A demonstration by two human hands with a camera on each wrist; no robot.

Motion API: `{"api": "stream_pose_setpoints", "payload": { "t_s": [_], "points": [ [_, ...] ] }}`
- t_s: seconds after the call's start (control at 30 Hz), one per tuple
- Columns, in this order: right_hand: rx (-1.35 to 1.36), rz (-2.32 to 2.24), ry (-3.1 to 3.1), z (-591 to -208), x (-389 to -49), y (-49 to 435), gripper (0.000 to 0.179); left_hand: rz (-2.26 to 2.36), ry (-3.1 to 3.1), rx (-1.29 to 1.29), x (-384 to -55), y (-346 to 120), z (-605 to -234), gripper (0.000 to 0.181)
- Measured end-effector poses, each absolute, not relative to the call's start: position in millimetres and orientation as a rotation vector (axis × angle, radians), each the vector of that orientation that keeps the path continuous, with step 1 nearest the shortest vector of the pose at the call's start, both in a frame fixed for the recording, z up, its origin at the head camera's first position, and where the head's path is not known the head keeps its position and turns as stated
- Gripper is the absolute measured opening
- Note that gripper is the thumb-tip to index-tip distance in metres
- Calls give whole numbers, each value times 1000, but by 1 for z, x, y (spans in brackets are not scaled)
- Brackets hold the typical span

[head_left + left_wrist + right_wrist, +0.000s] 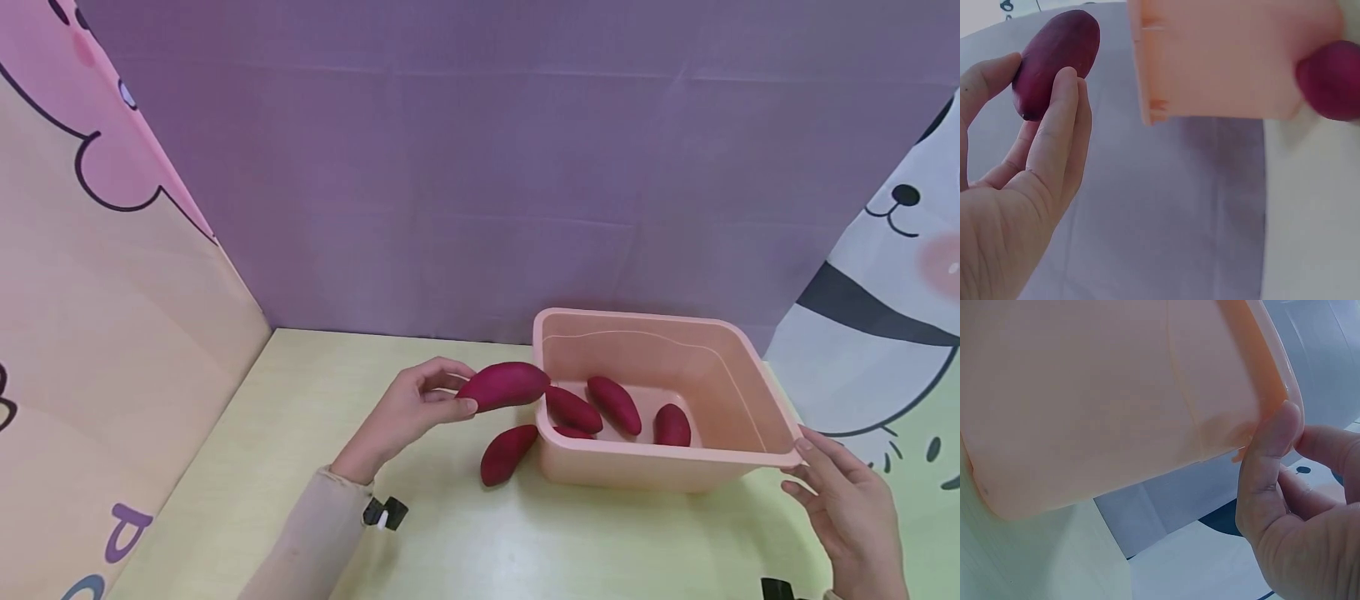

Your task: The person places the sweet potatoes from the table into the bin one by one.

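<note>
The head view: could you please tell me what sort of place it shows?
Probably a small staged tabletop booth indoors: a pale table stands before a creased purple backdrop, with cartoon-printed panels on both sides.

A pale yellow, flat table [450,546] is carrying a peach-pink, rectangular plastic tub [637,468] with rounded corners, which is standing toward its far right. A dark red, elongated, tapering sweet potato [507,456] is lying on it, just beside the tub's left end.
</note>
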State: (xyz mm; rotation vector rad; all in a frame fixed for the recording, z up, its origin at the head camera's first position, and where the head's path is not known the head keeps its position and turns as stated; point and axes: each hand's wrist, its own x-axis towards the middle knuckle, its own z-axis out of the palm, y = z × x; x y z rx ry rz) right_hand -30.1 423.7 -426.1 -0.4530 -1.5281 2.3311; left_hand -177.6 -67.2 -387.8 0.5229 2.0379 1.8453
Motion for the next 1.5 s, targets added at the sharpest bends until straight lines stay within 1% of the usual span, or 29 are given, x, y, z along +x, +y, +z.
{"api": "stream_pose_setpoints", "payload": {
  "t_s": [0.23, 0.53, 0.77, 0.93, 1.13, 1.3, 1.5],
  "points": [
    [-459, 2332, -1522, -427, -29, 424, 24, 1801, 2026, 665, -205, -23, -358, 37],
    [-424, 2352, -1500, -429, -30, 425, 25, 1712, 2043, 789, -234, 54, -329, 34],
    [-382, 2364, -1509, -429, -31, 427, 25, 1757, 1995, 802, -249, 107, -321, 28],
    [-379, 2369, -1500, -429, -31, 428, 24, 1690, 2010, 779, -250, 137, -319, 29],
    [-372, 2344, -1519, -428, -30, 427, 24, 1466, 2267, 872, -244, 163, -319, 28],
    [-393, 2347, -1524, -427, -30, 426, 24, 1288, 2341, 971, -239, 177, -330, 27],
    [-352, 2374, -1518, -427, -27, 425, 26, 900, 2364, 1072, -233, 182, -343, 23]
  ]
}}
